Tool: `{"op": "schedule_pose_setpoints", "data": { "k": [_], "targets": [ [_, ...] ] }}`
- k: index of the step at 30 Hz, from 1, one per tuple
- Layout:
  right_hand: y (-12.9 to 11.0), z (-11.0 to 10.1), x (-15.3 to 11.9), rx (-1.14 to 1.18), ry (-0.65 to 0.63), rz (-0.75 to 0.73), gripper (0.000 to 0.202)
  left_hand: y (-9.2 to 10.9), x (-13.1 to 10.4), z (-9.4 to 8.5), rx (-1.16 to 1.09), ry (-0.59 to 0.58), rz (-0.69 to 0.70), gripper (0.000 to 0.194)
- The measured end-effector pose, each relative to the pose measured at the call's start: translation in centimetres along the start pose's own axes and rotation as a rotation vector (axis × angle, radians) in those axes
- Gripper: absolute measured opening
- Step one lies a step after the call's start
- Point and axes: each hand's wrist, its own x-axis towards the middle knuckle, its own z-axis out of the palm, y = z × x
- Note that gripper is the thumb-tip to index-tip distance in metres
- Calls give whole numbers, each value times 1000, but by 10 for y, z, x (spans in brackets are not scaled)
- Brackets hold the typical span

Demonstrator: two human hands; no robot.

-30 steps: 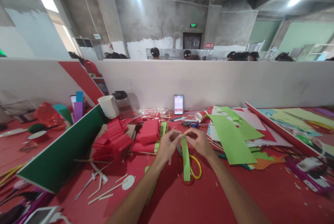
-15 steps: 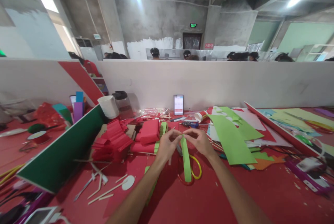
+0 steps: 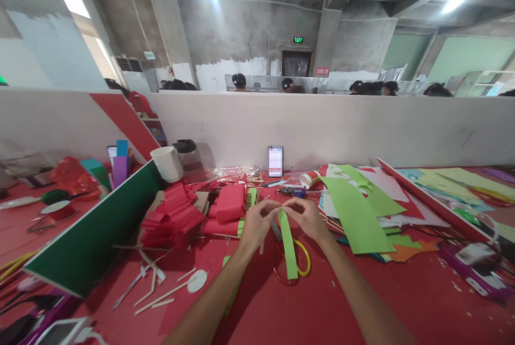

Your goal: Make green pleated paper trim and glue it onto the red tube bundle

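Note:
My left hand (image 3: 260, 220) and my right hand (image 3: 304, 218) meet fingertip to fingertip above the red table. Between them they pinch the top end of a light green paper strip (image 3: 288, 246), which hangs down toward me. Behind and below the strip lie scissors with a yellow and a red handle loop (image 3: 304, 258), partly covered by it. Another green strip (image 3: 230, 296) lies on the table, partly hidden by my left forearm. The fingertips cover the pinched end of the strip.
Red folded paper (image 3: 173, 219) and a red bundle (image 3: 231, 203) lie left, beside a green divider (image 3: 96, 232). Green sheets (image 3: 356, 216) are at the right. A phone (image 3: 276, 161) leans on the white partition (image 3: 330, 130). Wooden sticks (image 3: 161, 299) and a white disc (image 3: 197, 281) sit front left.
The lower end of the green strip has swung slightly to the right. Both hands keep nearly the same place and pinch.

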Motion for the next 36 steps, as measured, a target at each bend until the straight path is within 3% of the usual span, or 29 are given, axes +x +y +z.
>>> {"op": "schedule_pose_setpoints", "data": {
  "k": [16,28,36],
  "targets": [
    [3,12,-4,-122,-108,-51,11,-8,-4,-1,389,-51,60,7],
    [2,3,0,80,31,27,16,-3,-4,2,177,-83,120,17],
    [2,2,1,186,-55,59,22,-10,-1,3,90,-16,42,17]
  ]
}}
